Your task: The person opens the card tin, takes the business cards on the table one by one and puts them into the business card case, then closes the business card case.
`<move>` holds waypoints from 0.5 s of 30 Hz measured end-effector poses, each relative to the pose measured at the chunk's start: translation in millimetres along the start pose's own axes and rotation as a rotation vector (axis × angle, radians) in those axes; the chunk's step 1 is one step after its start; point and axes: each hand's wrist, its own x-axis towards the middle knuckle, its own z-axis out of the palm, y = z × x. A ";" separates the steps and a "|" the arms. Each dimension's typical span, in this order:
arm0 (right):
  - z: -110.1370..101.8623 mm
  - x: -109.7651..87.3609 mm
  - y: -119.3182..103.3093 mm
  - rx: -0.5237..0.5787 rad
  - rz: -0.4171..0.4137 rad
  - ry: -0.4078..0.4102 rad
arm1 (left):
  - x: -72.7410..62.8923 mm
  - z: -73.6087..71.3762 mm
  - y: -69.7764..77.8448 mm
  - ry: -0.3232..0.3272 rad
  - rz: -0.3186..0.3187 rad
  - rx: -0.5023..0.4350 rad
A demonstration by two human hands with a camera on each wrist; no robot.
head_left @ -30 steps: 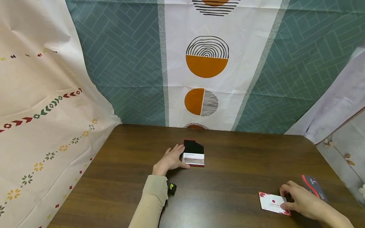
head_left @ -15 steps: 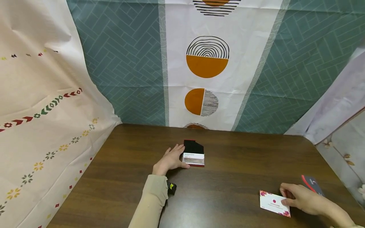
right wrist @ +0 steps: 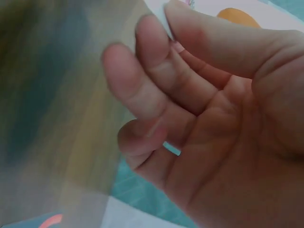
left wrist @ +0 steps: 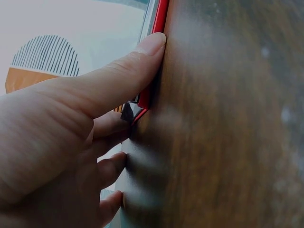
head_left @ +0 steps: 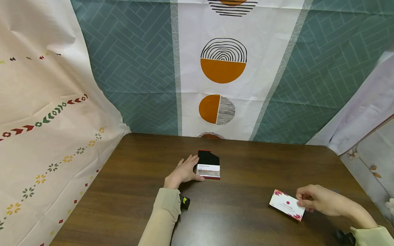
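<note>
My left hand [head_left: 183, 172] spans the left side of a red-edged black card holder [head_left: 208, 158], which lies on the brown table with a white card [head_left: 208, 167] across its lower part. In the left wrist view, the thumb presses the holder's red edge [left wrist: 160, 19] while a finger touches round its corner. At the right, my right hand [head_left: 323, 201] pinches a white business card [head_left: 287, 204] with red-purple floral corners between thumb and fingers. That card is tilted and raised off the table. Only a sliver of it shows in the right wrist view.
A dark card with a red stripe [right wrist: 28, 222] lies on the table [head_left: 246, 191], mostly hidden behind my right hand in the head view. Patterned cloths [head_left: 147, 68] hang along the back and sides.
The right hand has lifted the white business card off the table and moved up and slightly left, covering most of the dark card. The left hand stays on the card holder.
</note>
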 end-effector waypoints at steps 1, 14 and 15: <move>-1.8 4.1 -1.3 -0.009 -0.007 0.007 | 0.4 0.0 -0.4 0.000 0.000 0.004; -11.1 78.8 -20.0 -0.141 0.049 0.061 | 1.0 -0.6 -0.4 0.001 0.008 0.016; -10.5 85.5 -21.7 -0.147 0.052 0.053 | 1.1 -0.4 -0.3 -0.001 0.009 0.017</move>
